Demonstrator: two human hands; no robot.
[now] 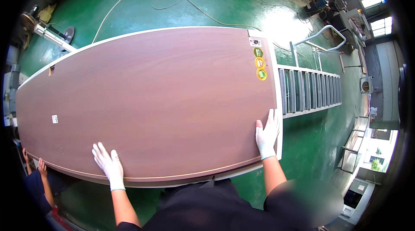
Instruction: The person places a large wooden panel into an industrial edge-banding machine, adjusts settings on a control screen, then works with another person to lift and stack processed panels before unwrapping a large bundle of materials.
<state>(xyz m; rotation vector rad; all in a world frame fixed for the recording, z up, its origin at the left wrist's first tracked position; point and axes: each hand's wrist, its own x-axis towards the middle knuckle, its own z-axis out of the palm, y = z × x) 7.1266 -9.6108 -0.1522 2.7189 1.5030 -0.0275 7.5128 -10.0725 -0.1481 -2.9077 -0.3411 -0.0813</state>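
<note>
A large brown wood-grain door panel (151, 101) lies flat in front of me, its white edging showing along the far and right sides. My left hand (110, 166), in a white glove, rests open on the panel near its front edge, fingers apart. My right hand (267, 135), also gloved, lies open at the panel's right end, its fingers stretched along the white edge and the thumb apart. Several round stickers (260, 62) sit at the far right corner, and a small white label (55, 119) is toward the left end. A small notch (51, 71) marks the far left side.
At the left end, another person's hands (42, 167) touch the panel's front edge. A roller conveyor (309, 89) extends from the right end, with a bent metal tube frame (322, 38) behind it. A hose (190, 2) lies across the green floor (129, 10). Machines (322, 8) stand far right.
</note>
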